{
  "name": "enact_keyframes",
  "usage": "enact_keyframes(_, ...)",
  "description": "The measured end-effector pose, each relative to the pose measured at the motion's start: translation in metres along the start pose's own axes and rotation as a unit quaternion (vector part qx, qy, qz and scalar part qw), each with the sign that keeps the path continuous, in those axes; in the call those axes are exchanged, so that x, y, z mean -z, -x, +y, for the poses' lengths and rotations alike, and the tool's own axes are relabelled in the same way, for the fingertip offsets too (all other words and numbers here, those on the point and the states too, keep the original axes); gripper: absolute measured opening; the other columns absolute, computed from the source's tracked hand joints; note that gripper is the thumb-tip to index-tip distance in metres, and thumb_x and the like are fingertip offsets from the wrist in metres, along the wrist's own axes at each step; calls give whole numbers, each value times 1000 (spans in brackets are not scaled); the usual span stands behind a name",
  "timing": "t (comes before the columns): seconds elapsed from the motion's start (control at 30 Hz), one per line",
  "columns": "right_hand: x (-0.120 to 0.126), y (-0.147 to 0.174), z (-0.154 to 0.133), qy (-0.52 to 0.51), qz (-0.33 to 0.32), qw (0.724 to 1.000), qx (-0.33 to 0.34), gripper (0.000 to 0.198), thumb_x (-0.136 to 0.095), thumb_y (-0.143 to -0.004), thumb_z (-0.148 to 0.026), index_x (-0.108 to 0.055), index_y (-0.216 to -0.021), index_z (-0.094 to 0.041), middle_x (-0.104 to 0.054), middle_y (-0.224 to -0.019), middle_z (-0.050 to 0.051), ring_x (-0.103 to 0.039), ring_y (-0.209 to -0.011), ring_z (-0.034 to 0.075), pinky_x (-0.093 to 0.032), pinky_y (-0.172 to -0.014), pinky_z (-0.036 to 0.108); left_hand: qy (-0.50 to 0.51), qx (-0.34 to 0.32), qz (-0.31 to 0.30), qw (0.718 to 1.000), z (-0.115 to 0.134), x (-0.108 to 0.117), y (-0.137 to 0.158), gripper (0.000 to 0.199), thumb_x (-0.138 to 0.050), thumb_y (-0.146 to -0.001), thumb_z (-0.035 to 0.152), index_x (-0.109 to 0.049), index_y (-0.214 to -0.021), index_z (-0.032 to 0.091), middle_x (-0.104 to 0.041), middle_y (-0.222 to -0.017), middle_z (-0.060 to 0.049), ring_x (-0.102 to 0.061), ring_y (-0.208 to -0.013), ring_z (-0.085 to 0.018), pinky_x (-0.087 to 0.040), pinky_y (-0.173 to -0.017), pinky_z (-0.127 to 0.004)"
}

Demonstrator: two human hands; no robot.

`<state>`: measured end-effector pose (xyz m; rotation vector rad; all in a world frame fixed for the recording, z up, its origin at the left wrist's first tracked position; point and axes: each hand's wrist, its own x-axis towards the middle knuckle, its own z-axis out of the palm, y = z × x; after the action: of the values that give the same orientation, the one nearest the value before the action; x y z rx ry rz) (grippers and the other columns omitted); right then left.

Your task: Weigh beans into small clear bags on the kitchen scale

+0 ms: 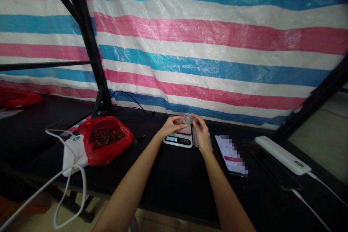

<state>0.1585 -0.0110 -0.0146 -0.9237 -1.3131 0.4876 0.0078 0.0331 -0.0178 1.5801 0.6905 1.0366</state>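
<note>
Over a white digital scale with a lit display, both hands hold a small clear plastic bag. My left hand pinches the bag's left side, its fingers closed. On the other side my right hand grips the bag's edge between thumb and fingers. What the bag contains is too small to make out. Beside the scale, partly behind my right hand, lies a stack of clear plastic bags. To the left, a red plastic bag stands open with many small brown pieces inside.
A white power bank with a cable lies left of the red bag. On the right are a lit phone, a dark phone and another white power bank. Black frame posts and a striped tarp stand behind the table.
</note>
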Motion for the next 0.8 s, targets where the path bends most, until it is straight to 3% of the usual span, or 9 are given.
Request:
enact_keyframes(0.2,-2,1,-1,-36,-1,999,-8,39,-57,-76,-42,-57,-110,-22,-58,-115,7,-51,-107,22,-40,-87,35,9,4,-5,1000,4,-1,2,57,-70,-64,41,-56,-110,9,-49,-52,5,-32,-36,-1,-22,-35,-15)
enact_keyframes(0.33,-2,1,1,-33,3,999,-9,35,-57,-76,-41,-57,-105,-21,-58,-113,7,-52,-104,22,-40,-85,34,13,8,-4,1000,6,-1,3,58,-70,-63,40,-56,-111,10,-50,-53,5,-32,-37,-1,-22,-36,-15)
enact_keyframes(0.57,-1,1,5,-28,-4,1000,-9,32,-56,-77,-40,-57,-103,-21,-58,-111,7,-52,-105,23,-40,-87,37,15,-5,2,1000,12,-3,5,55,-72,-61,39,-60,-105,9,-53,-54,4,-40,-44,-4,-32,-45,-17)
enact_keyframes(0.8,0,0,9,-53,7,998,-16,31,-58,-76,-39,-57,-102,-21,-59,-110,7,-53,-102,22,-41,-85,36,19,1,-16,1000,14,-2,7,60,-70,-64,41,-56,-113,10,-49,-53,5,-31,-37,-1,-22,-36,-16)
